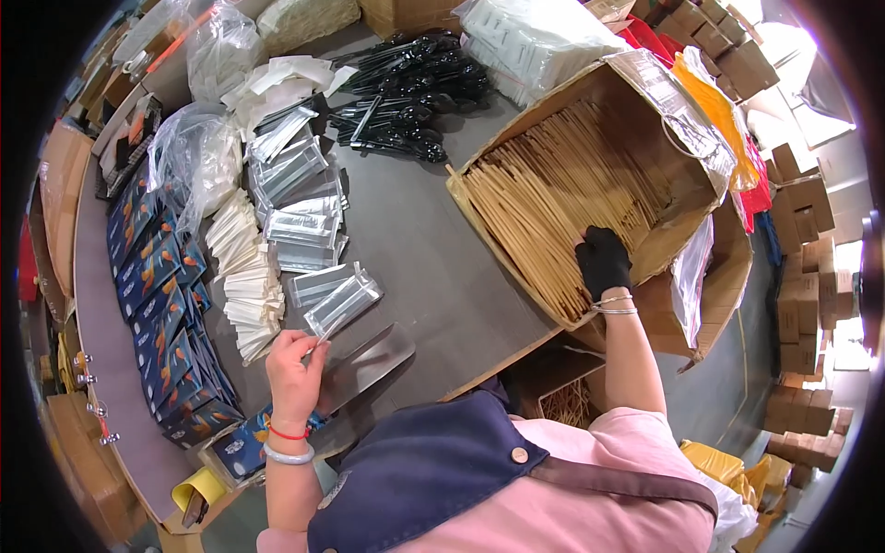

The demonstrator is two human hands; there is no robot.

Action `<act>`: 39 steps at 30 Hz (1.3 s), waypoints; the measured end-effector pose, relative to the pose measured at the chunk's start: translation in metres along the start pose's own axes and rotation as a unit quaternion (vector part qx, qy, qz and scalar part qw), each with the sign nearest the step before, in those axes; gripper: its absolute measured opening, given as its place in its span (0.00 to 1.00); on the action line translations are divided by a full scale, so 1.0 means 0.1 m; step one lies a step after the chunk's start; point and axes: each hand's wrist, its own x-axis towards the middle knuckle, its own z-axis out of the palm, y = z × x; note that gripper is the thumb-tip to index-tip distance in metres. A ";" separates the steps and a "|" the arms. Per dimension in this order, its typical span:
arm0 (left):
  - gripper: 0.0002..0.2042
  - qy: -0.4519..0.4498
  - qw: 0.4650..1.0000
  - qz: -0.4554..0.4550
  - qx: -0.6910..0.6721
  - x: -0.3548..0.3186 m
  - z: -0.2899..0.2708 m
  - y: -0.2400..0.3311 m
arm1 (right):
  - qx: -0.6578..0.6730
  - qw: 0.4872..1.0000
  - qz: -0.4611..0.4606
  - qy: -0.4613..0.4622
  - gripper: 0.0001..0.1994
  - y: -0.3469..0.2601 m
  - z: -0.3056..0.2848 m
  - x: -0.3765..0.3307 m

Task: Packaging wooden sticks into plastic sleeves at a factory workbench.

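Note:
My left hand (295,376) is closed in a pinch at the table's near side; what sits between its fingertips is too small to make out. Just beyond those fingertips, a clear plastic packet (343,302) tops a row of similar flat packets (304,226). A shiny translucent sheet (371,367) lies to the right of this hand. In a black glove, my right hand (604,263) reaches into an open cardboard box (678,241), its fingers curled on the thin wooden sticks (525,217) there. Its fingertips are partly hidden.
White paper strips (247,281) and dark blue printed packets (161,304) fill the left side. Black plastic utensils (396,97) lie at the back, near a plastic-wrapped white stack (535,46). Another opened carton (728,286) stands at the right, and stacked cartons (802,309) lie beyond.

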 end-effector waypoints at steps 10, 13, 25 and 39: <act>0.08 0.018 0.999 -0.025 -0.007 0.07 0.13 -0.07 | -0.061 0.989 0.131 0.030 0.26 0.18 -0.08 0.00; 0.08 0.004 1.000 0.003 0.030 0.14 0.25 -0.11 | 0.085 0.988 0.075 0.104 0.22 0.12 -0.04 -0.12; 0.16 0.009 0.991 0.042 0.129 0.35 0.36 -0.22 | 0.431 0.895 -0.109 -0.044 0.05 -1.49 0.86 -1.30; 0.12 -0.028 0.995 -0.068 -0.067 0.37 0.38 -0.40 | 0.422 0.886 -0.121 -0.151 0.09 -1.58 0.73 -1.06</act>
